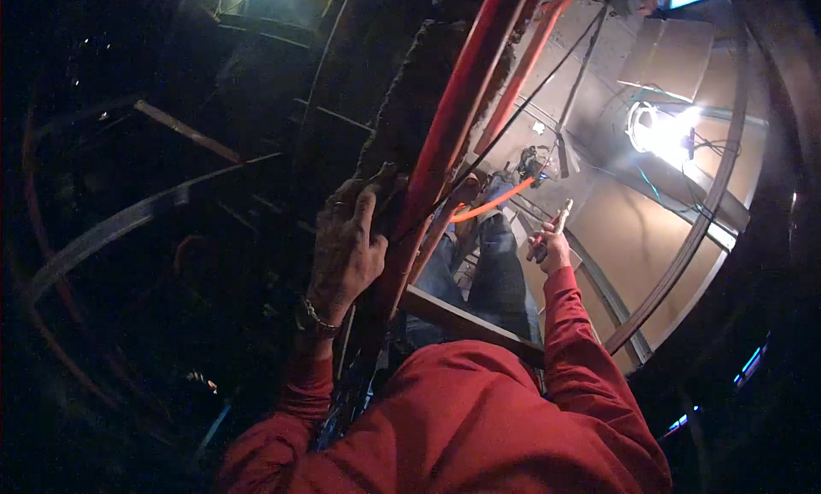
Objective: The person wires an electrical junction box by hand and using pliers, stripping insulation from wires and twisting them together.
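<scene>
My left hand point(346, 246), with a bracelet on the wrist, is raised beside a red metal post point(445, 126). Its fingers reach forward, apart, over a dark rough-edged surface point(410, 92), and I see nothing held in it; the fingertips fade into shadow. Out to the right, my right hand point(553, 248) is closed around a small slim object with red and dark parts point(539, 251), too small to name. A pale tip point(564, 210) sticks up past that hand. An orange hose or cable point(496, 203) curves between the post and a dark cluttered fitting point(534, 162).
A glaring work lamp point(663, 133) lights brown boards point(637, 237) at the right. Dark cables hang near it. A wooden bar point(470, 321) crosses in front of my legs. Thin strips and a curved pale band point(120, 224) show in the dark area at left.
</scene>
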A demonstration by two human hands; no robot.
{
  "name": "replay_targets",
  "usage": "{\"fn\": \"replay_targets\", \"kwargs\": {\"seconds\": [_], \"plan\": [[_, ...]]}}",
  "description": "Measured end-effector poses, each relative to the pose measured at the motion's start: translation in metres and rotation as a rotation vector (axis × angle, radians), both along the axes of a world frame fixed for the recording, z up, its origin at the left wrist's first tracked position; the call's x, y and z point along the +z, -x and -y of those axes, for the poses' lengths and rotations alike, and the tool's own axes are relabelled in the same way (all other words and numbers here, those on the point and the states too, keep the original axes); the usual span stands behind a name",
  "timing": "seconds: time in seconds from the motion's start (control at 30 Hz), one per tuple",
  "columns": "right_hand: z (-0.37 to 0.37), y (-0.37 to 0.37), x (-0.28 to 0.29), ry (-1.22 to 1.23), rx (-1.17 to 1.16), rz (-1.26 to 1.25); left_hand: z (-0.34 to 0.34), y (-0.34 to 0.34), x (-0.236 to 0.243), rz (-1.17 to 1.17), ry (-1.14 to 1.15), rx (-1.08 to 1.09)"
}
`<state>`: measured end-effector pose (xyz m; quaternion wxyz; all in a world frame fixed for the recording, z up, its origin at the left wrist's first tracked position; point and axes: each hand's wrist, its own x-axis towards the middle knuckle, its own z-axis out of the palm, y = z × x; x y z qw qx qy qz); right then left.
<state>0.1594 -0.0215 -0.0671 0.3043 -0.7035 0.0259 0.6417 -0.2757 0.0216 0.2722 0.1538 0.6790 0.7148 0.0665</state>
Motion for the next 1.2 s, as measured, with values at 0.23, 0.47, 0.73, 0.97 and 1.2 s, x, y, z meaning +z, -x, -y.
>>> {"fn": "replay_targets", "kwargs": {"seconds": [0.23,0.47,0.73,0.97,1.2], "plan": [[-0.008,0.025,0.030,0.121,0.038,0.011,-0.022,-0.004,-0.026,-0.113,0.064,-0.192],[-0.011,0.006,0.006,0.063,0.023,0.018,0.002,0.024,-0.025,0.280,-0.108,0.232],[-0.016,-0.078,-0.129,0.138,0.802,0.724,-0.021,-0.143,0.002,1.329,0.571,0.473],[-0.076,-0.058,-0.131,0.475,1.195,0.719,-0.039,-0.318,-0.210,1.232,0.988,0.615],[-0.084,-0.081,-0.205,0.381,1.171,0.863,-0.028,-0.371,-0.422,1.104,0.975,0.608]]}}
